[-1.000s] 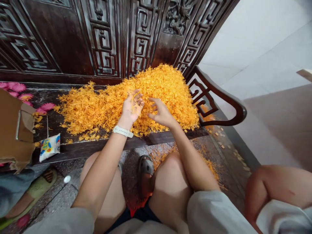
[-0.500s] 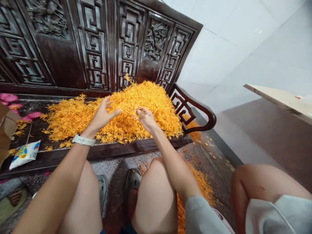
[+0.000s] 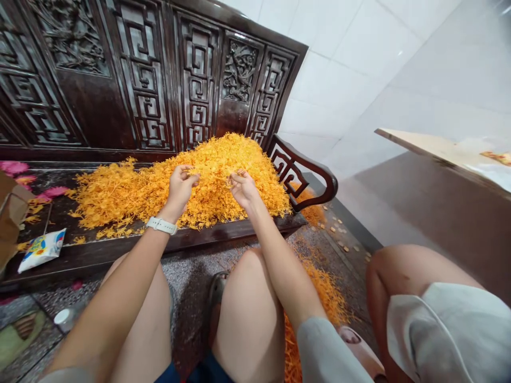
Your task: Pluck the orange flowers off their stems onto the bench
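A big heap of orange artificial flower pieces (image 3: 231, 151), thin and branching, lies on a dark wooden bench seat (image 3: 131, 246). Both of my hands are just above its front side, a short gap apart. My left hand (image 3: 181, 189), with a pale watch band (image 3: 162, 225) on the wrist, has its thumb and fingers curled together; what sits between them blends into the heap. My right hand (image 3: 242, 189) pinches a small orange flower piece (image 3: 229, 183) between thumb and fingertips.
A carved bench back (image 3: 83, 111) and curved armrest (image 3: 327, 189) border the heap. Left are pink flowers (image 3: 54, 191), a cardboard box (image 3: 14, 215) and a white packet (image 3: 42, 250). Orange strands (image 3: 325, 292) cover floor beside my leg. Another person's knee (image 3: 415, 268) is right, below a board (image 3: 435, 146).
My left hand has moved right, toward my right hand, and its spread thumb and fingers have closed together. My right hand still pinches its orange flower piece. The view has shifted slightly right.
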`<state>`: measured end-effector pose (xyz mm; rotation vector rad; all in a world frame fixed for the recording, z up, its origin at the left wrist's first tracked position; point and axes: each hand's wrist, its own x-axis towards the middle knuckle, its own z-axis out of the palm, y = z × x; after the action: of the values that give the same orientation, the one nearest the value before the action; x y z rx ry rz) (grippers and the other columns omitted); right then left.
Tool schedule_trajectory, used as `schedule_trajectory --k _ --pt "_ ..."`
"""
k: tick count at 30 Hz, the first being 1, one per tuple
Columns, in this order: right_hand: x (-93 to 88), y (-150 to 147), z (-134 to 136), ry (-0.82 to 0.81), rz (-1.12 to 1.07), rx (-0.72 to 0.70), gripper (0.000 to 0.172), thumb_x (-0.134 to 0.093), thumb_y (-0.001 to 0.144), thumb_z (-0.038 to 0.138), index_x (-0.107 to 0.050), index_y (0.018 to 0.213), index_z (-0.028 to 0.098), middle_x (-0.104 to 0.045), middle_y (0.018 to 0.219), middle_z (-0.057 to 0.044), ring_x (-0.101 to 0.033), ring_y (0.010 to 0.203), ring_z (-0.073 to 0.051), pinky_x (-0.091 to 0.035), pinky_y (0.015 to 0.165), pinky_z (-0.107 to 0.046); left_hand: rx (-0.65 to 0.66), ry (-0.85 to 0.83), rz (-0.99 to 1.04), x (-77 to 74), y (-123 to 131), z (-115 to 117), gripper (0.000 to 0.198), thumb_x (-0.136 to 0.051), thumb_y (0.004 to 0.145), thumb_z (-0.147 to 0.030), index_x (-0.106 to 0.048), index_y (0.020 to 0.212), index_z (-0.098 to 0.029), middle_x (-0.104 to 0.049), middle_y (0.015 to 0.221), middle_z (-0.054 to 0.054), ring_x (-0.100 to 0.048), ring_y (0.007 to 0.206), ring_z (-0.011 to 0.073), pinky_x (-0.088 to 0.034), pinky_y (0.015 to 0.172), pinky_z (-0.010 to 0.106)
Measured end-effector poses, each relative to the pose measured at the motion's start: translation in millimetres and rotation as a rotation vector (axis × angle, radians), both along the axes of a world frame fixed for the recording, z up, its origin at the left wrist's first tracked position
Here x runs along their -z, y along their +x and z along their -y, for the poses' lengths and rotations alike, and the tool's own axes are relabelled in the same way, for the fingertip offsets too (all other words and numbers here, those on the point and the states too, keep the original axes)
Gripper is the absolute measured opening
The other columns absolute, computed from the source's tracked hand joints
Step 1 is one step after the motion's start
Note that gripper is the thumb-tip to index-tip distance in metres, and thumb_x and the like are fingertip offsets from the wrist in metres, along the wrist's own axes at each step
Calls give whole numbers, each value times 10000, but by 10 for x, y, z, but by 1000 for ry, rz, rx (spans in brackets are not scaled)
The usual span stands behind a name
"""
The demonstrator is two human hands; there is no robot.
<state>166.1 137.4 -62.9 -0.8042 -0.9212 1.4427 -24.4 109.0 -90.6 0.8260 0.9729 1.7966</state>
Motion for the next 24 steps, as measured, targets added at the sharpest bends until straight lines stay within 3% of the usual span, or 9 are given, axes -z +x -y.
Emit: schedule_trajectory --k 4,7,9,10,15,20,24 --pt "-14 -73 -64 -40 2 37 482 -837 615 176 -395 790 256 -652 822 22 -692 827 -158 -461 560 -238 -91 -142 17 -36 101 13 283 -794 898 -181 -634 1126 -229 -701 1029 42 -661 883 150 -486 733 239" --pt "0 -156 -92 -40 67 86 503 -832 643 191 -354 781 262 -643 838 4 -674 838 -170 -444 568 -257 129 -119 -89 -55 210 34 216 -828 908 -359 -735 985 -180 -730 1030 107 -660 913 184 -479 715 241" --pt "14 -217 -76 -16 82 101 511 -838 655 189 -347 781 260 -631 838 6 -658 841 -166 -463 615 -268 290 -28 -116 -61 289 45 237 -858 877 -371 -784 982 -171 -757 1061 124 -673 914 194 -496 727 249" --pt "18 -250 -59 -2 80 109 518 -848 654 189 -349 777 257 -628 842 8 -654 852 -164 -477 646 -275 305 15 -119 -60 326 47 232 -883 848 -340 -801 986 -173 -764 1059 117 -675 902 189 -502 734 249" --pt "-17 -399 48 25 144 117 574 -913 658 333 -350 736 250 -595 803 10 -620 888 -166 -483 732 -299 129 124 -69 -58 390 46 84 -884 822 -199 -805 797 -184 -734 842 43 -617 754 124 -480 690 211" --pt "-101 -467 86 -77 49 19 505 -898 694 526 -495 809 243 -643 847 10 -585 809 -143 -452 722 -289 126 97 171 -158 233 85 140 -798 898 -140 -757 773 -189 -753 891 55 -684 813 110 -517 742 201" --pt "-121 -564 120 -108 23 -28 472 -840 758 631 -602 857 236 -697 910 -38 -601 845 -169 -488 727 -299 139 69 389 -196 80 93 167 -780 935 -203 -680 802 -218 -750 936 28 -718 860 120 -576 831 247"
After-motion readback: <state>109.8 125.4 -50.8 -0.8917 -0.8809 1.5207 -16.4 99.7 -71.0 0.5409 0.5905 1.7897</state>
